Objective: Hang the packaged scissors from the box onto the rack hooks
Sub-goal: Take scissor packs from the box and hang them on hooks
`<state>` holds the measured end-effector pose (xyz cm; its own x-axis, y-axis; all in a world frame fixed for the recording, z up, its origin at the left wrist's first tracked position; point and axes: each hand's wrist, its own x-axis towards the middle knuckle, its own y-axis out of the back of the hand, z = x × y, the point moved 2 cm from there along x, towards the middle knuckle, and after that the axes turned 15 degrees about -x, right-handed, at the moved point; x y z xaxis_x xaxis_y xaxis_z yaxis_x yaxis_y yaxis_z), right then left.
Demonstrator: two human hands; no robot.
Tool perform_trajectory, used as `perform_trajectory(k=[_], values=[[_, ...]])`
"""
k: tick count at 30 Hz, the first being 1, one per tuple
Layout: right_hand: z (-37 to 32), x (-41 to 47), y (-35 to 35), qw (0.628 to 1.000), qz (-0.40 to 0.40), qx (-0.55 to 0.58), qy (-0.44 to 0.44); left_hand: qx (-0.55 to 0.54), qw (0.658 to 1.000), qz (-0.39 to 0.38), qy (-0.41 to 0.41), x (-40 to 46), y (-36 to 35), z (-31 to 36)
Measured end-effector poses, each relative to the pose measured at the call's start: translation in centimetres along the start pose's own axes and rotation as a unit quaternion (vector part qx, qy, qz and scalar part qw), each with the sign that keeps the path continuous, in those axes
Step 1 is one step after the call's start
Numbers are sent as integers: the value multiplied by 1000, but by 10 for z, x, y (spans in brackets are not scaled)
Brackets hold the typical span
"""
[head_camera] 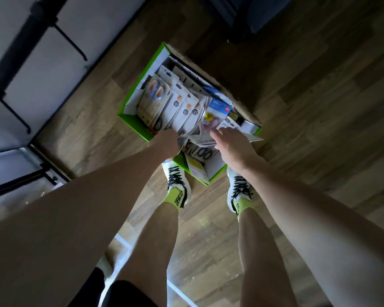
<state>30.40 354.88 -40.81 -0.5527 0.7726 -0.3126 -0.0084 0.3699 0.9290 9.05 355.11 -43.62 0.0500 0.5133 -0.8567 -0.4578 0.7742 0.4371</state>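
A green-and-white cardboard box [131, 100] sits open on the wooden floor in front of my feet, filled with several packaged scissors [184, 105] on white cards. My left hand [166, 141] reaches into the box's near left side and grips the bottom of a fanned bunch of these packs. My right hand [233, 144] lies over a flat white pack [256, 138] at the near right, fingertips by a pack with red handles [205, 124]. Whether it grips is hidden. The rack [16, 45], black poles with black hooks [70, 42] on a white panel, stands at the upper left.
My white shoes with yellow socks [177, 185] stand right against the box's near side. A brown box flap [226, 69] folds out to the far right. A dark piece of furniture [248, 16] stands at the top. Wooden floor [319, 107] stretches to the right.
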Motion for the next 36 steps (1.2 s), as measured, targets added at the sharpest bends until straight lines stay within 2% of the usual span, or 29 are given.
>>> perform_trajectory(k=[5,8,17,22,25,27,30,33,36], values=[[-1,-2,30,996,-24,47,-70,-11,1000,-9,20,-31,10,11],[-2,-9,58,992,-15,52,-114,-31,999,18,24,-56,23,18],[-21,-27,151,960,-37,164,-224,-102,989,93,55,-136,82,45],[-33,-39,220,960,-39,206,-186,-133,976,163,64,-200,123,59],[-39,-47,272,954,-80,228,-175,-142,981,119,54,-249,152,78],[-43,-49,312,952,-86,245,-162,-187,976,97,53,-285,176,89],[-54,-51,375,949,-85,273,-137,-185,977,108,16,-344,209,105],[-65,-50,430,942,-102,299,-113,-181,969,171,2,-404,246,120],[-81,-47,487,937,-91,324,-88,-226,941,247,-39,-471,284,132]])
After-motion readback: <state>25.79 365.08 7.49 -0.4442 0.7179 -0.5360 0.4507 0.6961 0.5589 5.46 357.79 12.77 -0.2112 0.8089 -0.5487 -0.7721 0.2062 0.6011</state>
